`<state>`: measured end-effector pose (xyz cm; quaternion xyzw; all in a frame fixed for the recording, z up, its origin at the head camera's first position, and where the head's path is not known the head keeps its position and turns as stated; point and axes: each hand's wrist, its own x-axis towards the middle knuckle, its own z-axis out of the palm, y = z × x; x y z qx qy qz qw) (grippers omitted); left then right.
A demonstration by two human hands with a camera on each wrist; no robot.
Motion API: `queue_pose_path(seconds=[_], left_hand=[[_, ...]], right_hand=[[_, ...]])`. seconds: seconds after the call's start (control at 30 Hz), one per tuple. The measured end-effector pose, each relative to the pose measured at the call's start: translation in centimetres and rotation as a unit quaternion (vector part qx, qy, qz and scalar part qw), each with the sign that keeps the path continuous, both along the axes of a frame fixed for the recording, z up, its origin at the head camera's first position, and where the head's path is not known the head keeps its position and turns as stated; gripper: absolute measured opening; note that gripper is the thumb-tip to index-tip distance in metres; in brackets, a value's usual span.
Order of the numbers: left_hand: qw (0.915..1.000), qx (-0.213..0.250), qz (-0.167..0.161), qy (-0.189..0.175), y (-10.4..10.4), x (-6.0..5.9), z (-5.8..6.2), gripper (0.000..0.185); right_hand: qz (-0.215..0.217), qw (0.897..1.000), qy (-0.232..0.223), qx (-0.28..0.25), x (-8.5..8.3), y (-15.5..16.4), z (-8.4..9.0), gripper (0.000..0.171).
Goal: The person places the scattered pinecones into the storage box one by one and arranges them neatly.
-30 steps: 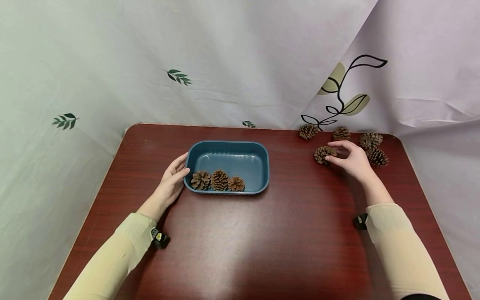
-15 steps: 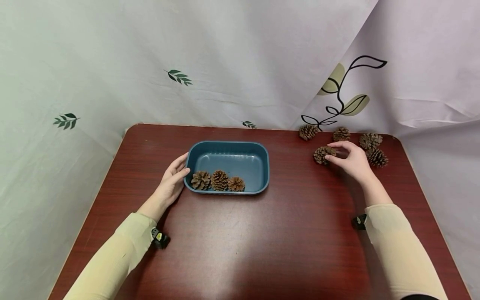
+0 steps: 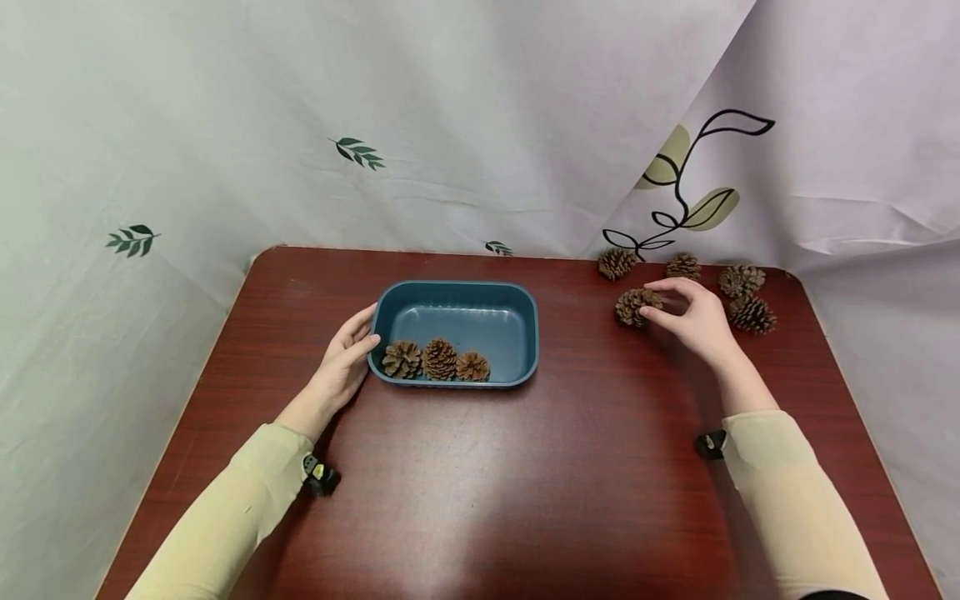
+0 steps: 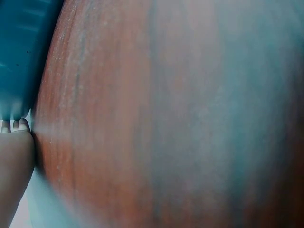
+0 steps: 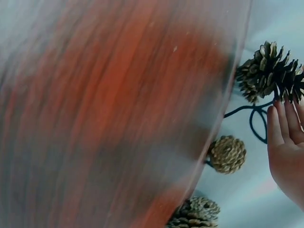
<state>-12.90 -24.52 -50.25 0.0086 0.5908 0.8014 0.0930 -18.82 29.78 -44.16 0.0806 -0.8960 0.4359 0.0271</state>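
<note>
At the left end of a dark blue rectangular plastic container [image 3: 498,333], my left hand [image 3: 339,365] grips the wall, thumb at the rim and fingers along the outside. Three brown pine cones [image 3: 439,360] lie in a row inside, along its near wall. To the right, my right hand [image 3: 696,323] pinches another pine cone [image 3: 632,307] between thumb and fingers, just over the table or touching it; I cannot tell which. The left wrist view shows only a bit of the hand [image 4: 16,161] beside the container [image 4: 21,52].
Several loose pine cones lie near the table's far right corner: one at the back edge [image 3: 617,264], one behind my right hand [image 3: 683,267], and a touching pair [image 3: 741,282]. A white printed cloth [image 3: 480,125] hangs behind the reddish-brown table [image 3: 480,483].
My right hand has shifted slightly left with the pine cone in its grasp, away from the pair at the corner. My left hand and the container have stayed put.
</note>
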Motion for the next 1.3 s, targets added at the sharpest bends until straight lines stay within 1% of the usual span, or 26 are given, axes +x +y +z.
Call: queue_pose_path(seconds=[0.27,0.57,0.77,0.93,1.1,1.3], left_hand=[[1.0,-0.003,-0.002,-0.001,0.0,-0.2,0.0,0.06],[1.0,-0.007,-0.004,0.0,0.0,-0.2,0.3,0.06],[1.0,-0.007,-0.005,-0.002,0.0,-0.2,0.3,0.06],[1.0,-0.007,-0.005,-0.003,0.0,-0.1,0.2,0.059],[0.9999,-0.009,-0.007,0.0,0.0,-0.1,0.3,0.06],[1.0,-0.007,-0.005,-0.001,0.0,0.0,0.3,0.061]], right_hand=[[0.018,0.999,0.023,-0.027,0.0,-1.4,0.2,0.036],[0.037,0.998,0.039,-0.028,0.2,-3.2,0.4,0.035],[0.054,0.997,0.039,-0.043,0.6,-4.5,1.1,0.035],[0.069,0.995,0.047,-0.061,0.8,-5.4,1.6,0.036],[0.076,0.993,0.059,-0.067,1.2,-6.2,2.3,0.036],[0.09,0.99,0.056,-0.088,1.6,-7.3,2.7,0.036]])
